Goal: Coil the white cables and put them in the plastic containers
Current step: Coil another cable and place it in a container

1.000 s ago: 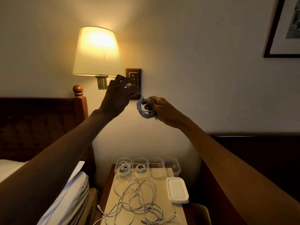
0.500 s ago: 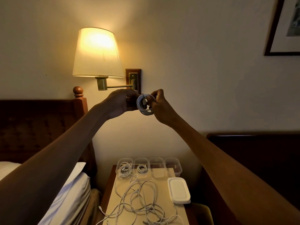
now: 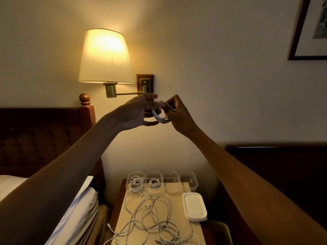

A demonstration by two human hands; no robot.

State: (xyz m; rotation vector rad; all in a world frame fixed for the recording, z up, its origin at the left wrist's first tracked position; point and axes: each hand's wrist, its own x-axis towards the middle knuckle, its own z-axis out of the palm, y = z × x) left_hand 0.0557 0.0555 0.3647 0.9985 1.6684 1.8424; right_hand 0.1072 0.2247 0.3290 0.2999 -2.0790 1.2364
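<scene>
Head view | right hand point(image 3: 180, 114) pinches smooth round white cable coil point(image 3: 161, 119) | left hand point(image 3: 135, 114) fingers spread, released

Dim room lit by one warm wall lamp point(image 3: 106, 55), its shade glaring bright and spreading a yellow glow up the wall. Headboard point(image 3: 35, 135) and arms point(image 3: 53, 183) sink into deep shadow. The left hand point(image 3: 136, 112) is motion-blurred at its fingers point(image 3: 160, 103); wide-angle distortion bends the edges

Coil point(image 3: 162, 116): small tight white loop, held up in the air, pinched in right hand point(image 3: 178, 115). Loose cables point(image 3: 152, 216): white tangle sprawled over table point(image 3: 174, 193). Containers point(image 3: 170, 174): four clear open tubs in a row; left two each hold a coiled cable
</scene>
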